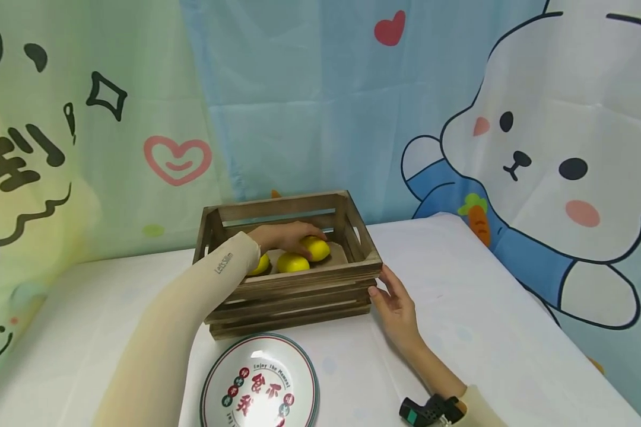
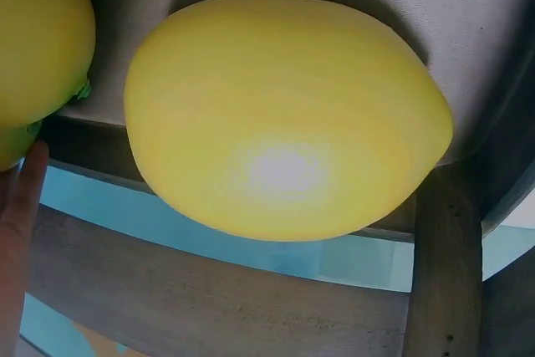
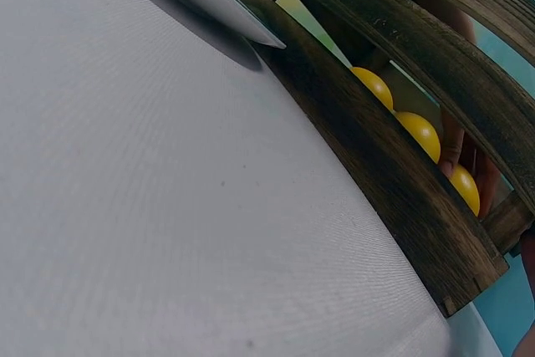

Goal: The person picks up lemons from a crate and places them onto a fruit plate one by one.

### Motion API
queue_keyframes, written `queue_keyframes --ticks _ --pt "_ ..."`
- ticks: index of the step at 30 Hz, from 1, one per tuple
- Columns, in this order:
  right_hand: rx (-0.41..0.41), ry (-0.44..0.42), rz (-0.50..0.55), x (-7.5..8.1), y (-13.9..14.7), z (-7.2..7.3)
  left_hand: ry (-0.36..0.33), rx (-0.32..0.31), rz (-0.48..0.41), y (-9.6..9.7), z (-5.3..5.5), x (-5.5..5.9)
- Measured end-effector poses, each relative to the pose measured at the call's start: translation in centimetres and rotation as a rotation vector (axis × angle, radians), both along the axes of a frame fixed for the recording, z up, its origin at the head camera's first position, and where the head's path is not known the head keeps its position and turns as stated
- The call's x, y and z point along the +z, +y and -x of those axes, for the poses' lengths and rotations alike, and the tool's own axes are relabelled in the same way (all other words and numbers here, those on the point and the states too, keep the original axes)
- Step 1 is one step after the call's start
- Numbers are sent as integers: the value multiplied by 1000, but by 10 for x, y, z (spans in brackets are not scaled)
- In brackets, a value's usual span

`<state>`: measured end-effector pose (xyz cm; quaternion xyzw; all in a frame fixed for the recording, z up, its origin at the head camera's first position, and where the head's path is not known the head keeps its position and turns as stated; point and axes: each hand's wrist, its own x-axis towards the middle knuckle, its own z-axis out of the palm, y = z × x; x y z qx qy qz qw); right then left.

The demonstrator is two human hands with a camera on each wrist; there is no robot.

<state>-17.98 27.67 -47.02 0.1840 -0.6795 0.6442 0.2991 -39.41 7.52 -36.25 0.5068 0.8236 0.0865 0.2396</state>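
A slatted wooden crate (image 1: 299, 281) stands on the table with three yellow lemons visible inside. My left hand (image 1: 285, 235) reaches over its front rim, with thumb and fingers around the rightmost lemon (image 1: 316, 248); the right wrist view shows this hold through the slats. Next to it sits the middle lemon (image 1: 292, 263), while the left lemon (image 1: 260, 265) is partly hidden by my sleeve. One lemon (image 2: 284, 114) looms large in the left wrist view. My right hand (image 1: 397, 308) holds the crate's front right corner, thumb at the front and fingers along the side.
Just in front of the crate lies a round white plate (image 1: 267, 356) with red and green print. A white cloth (image 1: 513, 356) covers the table. Behind the crate hangs a printed curtain (image 1: 299, 136).
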Motion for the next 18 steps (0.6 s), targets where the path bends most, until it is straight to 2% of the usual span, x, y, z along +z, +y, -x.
queue_keyframes --ticks 9,14,18 --pt "-7 -7 0 1 0 0 -4 -7 -64 4 4 2" --pt "-28 -30 -3 1 -1 -1 -28 20 -155 5 7 3" --pt "-28 -24 2 2 -2 0 -17 39 -198 4 7 5"
